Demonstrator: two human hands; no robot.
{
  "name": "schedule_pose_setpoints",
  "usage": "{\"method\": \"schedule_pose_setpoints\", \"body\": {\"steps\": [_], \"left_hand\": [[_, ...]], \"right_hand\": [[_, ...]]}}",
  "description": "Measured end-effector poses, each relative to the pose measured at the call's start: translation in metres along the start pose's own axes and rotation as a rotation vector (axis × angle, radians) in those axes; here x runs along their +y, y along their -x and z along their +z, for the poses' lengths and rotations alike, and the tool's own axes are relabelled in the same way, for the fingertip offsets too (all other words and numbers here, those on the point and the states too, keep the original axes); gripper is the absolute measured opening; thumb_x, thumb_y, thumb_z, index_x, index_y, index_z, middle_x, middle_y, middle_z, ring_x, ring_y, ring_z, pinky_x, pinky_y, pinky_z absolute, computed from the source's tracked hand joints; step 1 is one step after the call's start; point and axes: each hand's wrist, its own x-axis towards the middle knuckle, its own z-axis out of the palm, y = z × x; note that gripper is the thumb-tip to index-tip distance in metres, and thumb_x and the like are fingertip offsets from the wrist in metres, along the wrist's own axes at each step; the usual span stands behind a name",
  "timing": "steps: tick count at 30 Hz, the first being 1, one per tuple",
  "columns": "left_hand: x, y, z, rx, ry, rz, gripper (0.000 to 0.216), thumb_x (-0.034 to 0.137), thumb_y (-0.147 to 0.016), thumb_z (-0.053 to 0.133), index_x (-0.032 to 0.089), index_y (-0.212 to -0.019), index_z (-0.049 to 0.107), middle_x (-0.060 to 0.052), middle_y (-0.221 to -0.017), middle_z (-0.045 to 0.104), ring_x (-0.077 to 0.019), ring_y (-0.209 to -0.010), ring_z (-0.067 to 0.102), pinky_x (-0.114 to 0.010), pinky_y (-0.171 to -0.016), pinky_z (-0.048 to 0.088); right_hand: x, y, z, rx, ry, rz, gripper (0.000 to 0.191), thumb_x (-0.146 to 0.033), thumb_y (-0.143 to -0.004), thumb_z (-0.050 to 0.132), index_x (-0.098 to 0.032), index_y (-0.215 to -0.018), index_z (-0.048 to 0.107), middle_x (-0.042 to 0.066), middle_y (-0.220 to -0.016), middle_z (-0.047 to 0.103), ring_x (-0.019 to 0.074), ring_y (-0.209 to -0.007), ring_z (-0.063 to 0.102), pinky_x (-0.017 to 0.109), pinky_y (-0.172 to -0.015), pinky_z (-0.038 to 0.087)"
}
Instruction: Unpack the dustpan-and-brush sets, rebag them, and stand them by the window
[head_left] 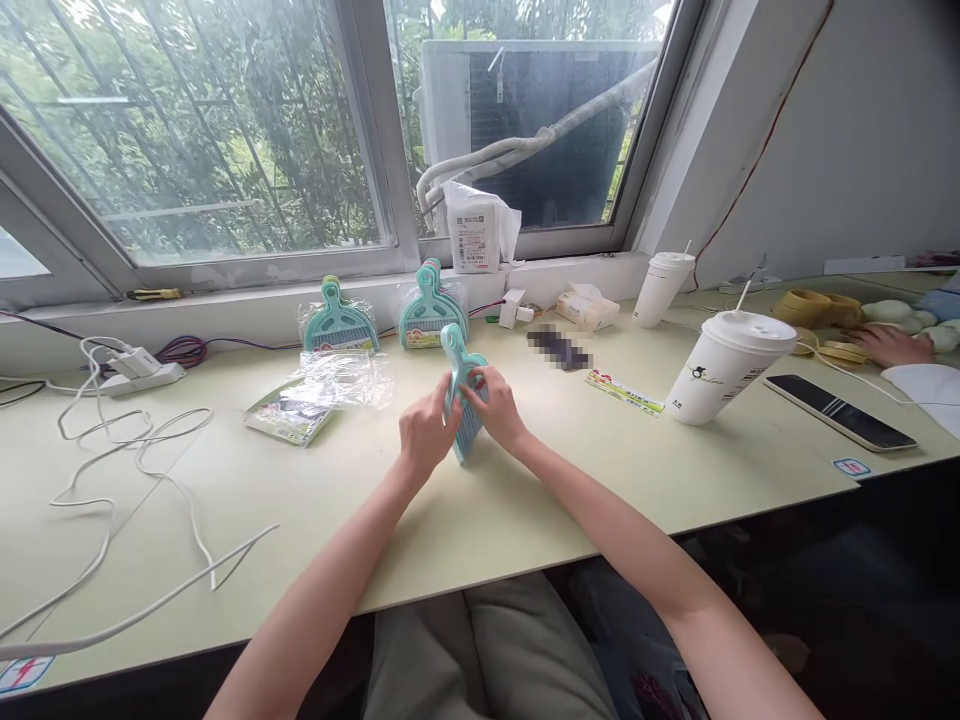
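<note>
A small teal brush-and-dustpan set [460, 396] stands on edge on the pale desk [300, 500], handle pointing up. My left hand [424, 433] grips its left side with closed fingers. My right hand [496, 406] pinches its right side. Behind it lies an emptied clear wrapper with a printed card [315, 395]. Two more teal sets in plastic wrap [337, 322] [431, 312] lean against the window ledge.
White cables [127, 470] and a power strip [139, 368] lie at the left. Two lidded paper cups [724, 367] [662, 288], a phone [840, 411] and a tissue pack [590, 306] sit at the right. Another person's hand [892, 343] rests at the far right.
</note>
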Motion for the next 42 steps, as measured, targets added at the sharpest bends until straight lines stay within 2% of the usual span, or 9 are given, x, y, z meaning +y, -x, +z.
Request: {"method": "schedule_pose_setpoints", "body": {"steps": [6,11,15,19,22,29,35,38,42], "left_hand": [[-0.003,-0.003,-0.006,-0.041,-0.153,0.248,0.049,0.035,-0.093,0.035,0.017,-0.136,0.049,-0.008,-0.083,0.069,-0.0166,-0.072,0.062,-0.024,-0.065,0.04],[-0.037,-0.024,-0.012,-0.105,-0.159,-0.109,0.045,0.03,-0.095,0.032,0.021,-0.135,0.05,-0.006,-0.08,0.069,-0.0177,-0.068,0.062,-0.026,-0.061,0.038],[-0.073,-0.036,-0.015,-0.288,-0.117,-0.302,0.04,0.033,-0.093,0.035,0.022,-0.122,0.06,-0.003,-0.078,0.07,-0.0198,-0.075,0.063,-0.026,-0.063,0.039],[-0.086,-0.031,-0.007,-0.413,-0.213,-0.217,0.032,0.034,-0.09,0.042,0.024,-0.108,0.066,-0.004,-0.092,0.071,-0.0221,-0.088,0.062,-0.028,-0.07,0.04],[-0.087,-0.027,-0.002,-0.393,-0.256,-0.154,0.034,0.037,-0.092,0.038,0.024,-0.1,0.068,-0.006,-0.096,0.069,-0.0216,-0.088,0.062,-0.028,-0.07,0.041],[-0.099,-0.036,-0.015,-0.082,-0.271,-0.309,0.039,0.037,-0.093,0.032,0.023,-0.093,0.068,-0.006,-0.089,0.07,-0.0213,-0.078,0.061,-0.028,-0.064,0.037],[-0.116,-0.037,-0.019,-0.069,-0.343,-0.414,0.036,0.035,-0.091,0.034,0.021,-0.083,0.066,-0.007,-0.076,0.068,-0.0238,-0.074,0.06,-0.029,-0.062,0.034],[-0.118,-0.036,-0.015,-0.061,-0.341,-0.404,0.034,0.036,-0.091,0.034,0.022,-0.092,0.065,-0.007,-0.076,0.068,-0.0242,-0.074,0.061,-0.029,-0.062,0.034],[-0.108,-0.037,-0.009,-0.128,-0.318,-0.373,0.034,0.039,-0.09,0.033,0.022,-0.098,0.062,-0.006,-0.076,0.068,-0.0232,-0.073,0.061,-0.028,-0.062,0.034]], "right_hand": [[-0.003,-0.004,-0.007,0.033,-0.097,0.0,0.012,-0.032,-0.079,0.057,-0.021,-0.081,0.052,0.001,-0.086,0.051,0.0147,-0.07,0.05,0.03,-0.07,0.044],[0.006,-0.021,-0.045,-0.06,-0.161,0.091,0.02,-0.04,-0.082,0.05,-0.02,-0.08,0.052,0.0,-0.083,0.053,0.0126,-0.065,0.049,0.026,-0.062,0.042],[0.015,-0.027,-0.07,-0.094,0.252,0.218,0.022,-0.038,-0.087,0.044,-0.019,-0.089,0.056,0.006,-0.093,0.06,0.0176,-0.08,0.056,0.029,-0.071,0.043],[0.031,-0.019,-0.073,-0.224,0.807,0.383,0.022,-0.032,-0.084,0.055,-0.015,-0.098,0.059,0.015,-0.106,0.061,0.0266,-0.099,0.058,0.034,-0.079,0.041],[0.045,-0.015,-0.072,-0.322,0.911,0.447,0.029,-0.031,-0.084,0.057,-0.014,-0.107,0.058,0.016,-0.107,0.062,0.0267,-0.099,0.059,0.033,-0.077,0.041],[0.046,-0.029,-0.092,0.088,0.763,0.394,0.026,-0.029,-0.093,0.04,-0.021,-0.094,0.064,0.008,-0.097,0.066,0.0195,-0.084,0.059,0.026,-0.063,0.034],[0.048,-0.034,-0.109,0.241,0.744,0.488,0.028,-0.029,-0.092,0.038,-0.022,-0.094,0.065,0.007,-0.087,0.068,0.0187,-0.076,0.058,0.026,-0.063,0.032],[0.057,-0.032,-0.105,0.131,0.807,0.519,0.031,-0.035,-0.092,0.039,-0.02,-0.093,0.066,0.009,-0.088,0.067,0.021,-0.083,0.059,0.029,-0.069,0.036],[0.067,-0.025,-0.089,-0.277,0.796,0.532,0.039,-0.051,-0.084,0.049,-0.017,-0.096,0.066,0.014,-0.107,0.063,0.0273,-0.107,0.052,0.033,-0.081,0.04]]}}
